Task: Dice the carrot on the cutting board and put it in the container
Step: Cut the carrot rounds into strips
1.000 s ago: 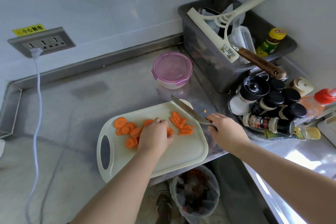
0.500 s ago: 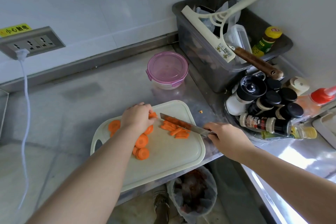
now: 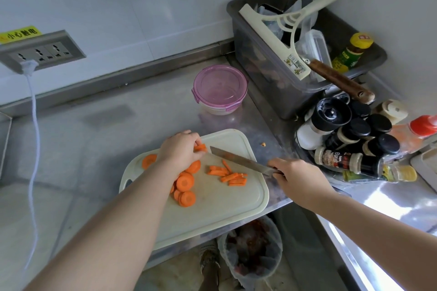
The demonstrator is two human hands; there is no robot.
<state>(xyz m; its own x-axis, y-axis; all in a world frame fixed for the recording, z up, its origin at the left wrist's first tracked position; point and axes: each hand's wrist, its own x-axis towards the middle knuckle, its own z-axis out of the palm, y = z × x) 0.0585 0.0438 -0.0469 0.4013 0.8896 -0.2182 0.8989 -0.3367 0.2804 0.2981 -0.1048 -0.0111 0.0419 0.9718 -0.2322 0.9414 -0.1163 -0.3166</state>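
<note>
orange carrot slices [image 3: 200, 147], pinched in our left hand [image 3: 179, 149], sit at the far edge of the cream plastic cutting board [image 3: 217, 208]; our right hand [image 3: 300, 179] grips the steel knife [image 3: 238, 160], tip beside those fingers [image 3: 197, 143], so a slip could cut us. the pink-lidded round container [image 3: 220, 88] stands beyond the board.

Carrot rounds [image 3: 186, 183] and strips [image 3: 233, 176] on cream cutting board [image 3: 224, 210], pink-lidded container [image 3: 220, 88] beyond

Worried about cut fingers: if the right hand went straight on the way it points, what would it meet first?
Probably, knife tip first, the carrot slices pinched in the left hand, fingers just behind; depth is unclear.
</note>
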